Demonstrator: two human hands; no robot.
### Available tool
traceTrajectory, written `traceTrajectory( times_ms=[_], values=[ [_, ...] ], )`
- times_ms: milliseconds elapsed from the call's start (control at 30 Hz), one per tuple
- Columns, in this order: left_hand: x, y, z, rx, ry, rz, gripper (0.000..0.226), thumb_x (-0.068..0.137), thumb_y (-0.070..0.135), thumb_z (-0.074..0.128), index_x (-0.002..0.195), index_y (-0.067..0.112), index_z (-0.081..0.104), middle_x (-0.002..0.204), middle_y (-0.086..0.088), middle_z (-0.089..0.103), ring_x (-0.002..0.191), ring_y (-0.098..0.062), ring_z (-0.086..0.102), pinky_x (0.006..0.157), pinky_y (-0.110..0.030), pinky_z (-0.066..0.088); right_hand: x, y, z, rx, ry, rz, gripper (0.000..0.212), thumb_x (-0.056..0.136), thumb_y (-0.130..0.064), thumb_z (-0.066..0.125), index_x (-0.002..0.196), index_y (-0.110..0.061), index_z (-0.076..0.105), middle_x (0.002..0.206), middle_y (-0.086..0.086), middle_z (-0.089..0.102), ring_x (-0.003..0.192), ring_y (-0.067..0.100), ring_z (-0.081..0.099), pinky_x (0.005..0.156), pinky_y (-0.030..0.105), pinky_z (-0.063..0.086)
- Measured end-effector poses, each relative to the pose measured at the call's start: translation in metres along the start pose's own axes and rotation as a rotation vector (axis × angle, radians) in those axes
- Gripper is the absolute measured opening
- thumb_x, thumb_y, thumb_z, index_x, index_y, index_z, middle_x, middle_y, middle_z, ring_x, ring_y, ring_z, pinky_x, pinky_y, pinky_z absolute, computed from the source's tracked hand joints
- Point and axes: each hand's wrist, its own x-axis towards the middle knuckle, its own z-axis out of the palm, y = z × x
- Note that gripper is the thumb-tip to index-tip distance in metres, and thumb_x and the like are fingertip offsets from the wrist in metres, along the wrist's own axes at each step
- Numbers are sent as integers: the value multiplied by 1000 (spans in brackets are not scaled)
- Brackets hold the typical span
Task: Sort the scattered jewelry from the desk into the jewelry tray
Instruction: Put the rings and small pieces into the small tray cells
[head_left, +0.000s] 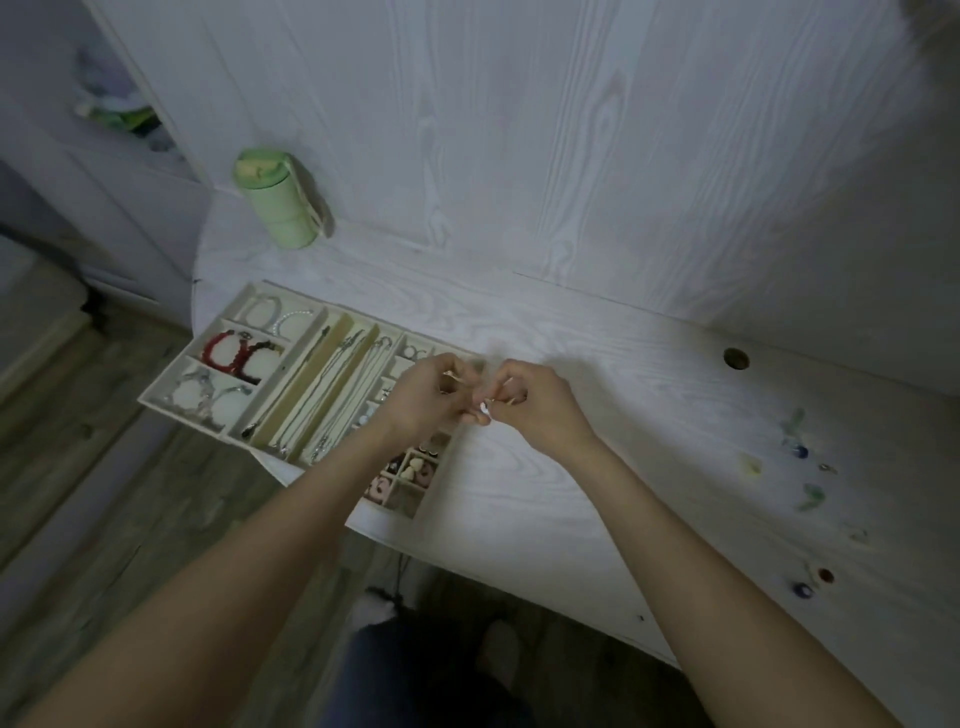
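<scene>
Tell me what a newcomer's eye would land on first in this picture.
Two hands meet at the centre, the left hand and right hand both pinching a small pale piece of jewelry over the right end of the tray. In the tray's left compartments a red bracelet stands out. A green bottle stands behind at the wall, and small beads lie scattered at the desk's right.

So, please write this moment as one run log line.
left hand: pinching small jewelry piece | right hand: pinching it too | over jewelry tray
</scene>
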Motion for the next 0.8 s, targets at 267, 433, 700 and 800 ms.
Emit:
traceTrajectory(
  times_ms=[267,433,700,800],
  values=[
    [-25,-36,-49,324,141,32,21,100,11,36,115,11,51,86,0,66,72,-11,64,62,-25,49,3,1,40,19,-76,93,8,84,-7,66,82,-14,70,74,-5,63,66,0,54,61,11,38],
    [-25,-71,-83,831,39,59,54,90,-5,41,138,18,44,131,-8,51,116,-26,48,95,-35,43,11,4,66,275,-17,260,20,76,-2,75,68,-16,64,77,2,66,63,-1,58,51,6,38],
    [-18,-89,-116,1113,-166,168,76,85,-9,44,148,29,24,156,2,19,140,-23,23,115,-38,25,32,5,111,86,59,291,13,76,0,75,88,0,72,92,12,70,90,20,64,87,27,50],
    [-15,-94,-120,1137,-220,145,72,88,-4,43,149,30,21,157,4,16,140,-21,21,113,-40,26,38,3,118,-20,80,249,9,78,1,73,87,2,71,98,16,71,97,24,65,92,31,49]
  ],
)
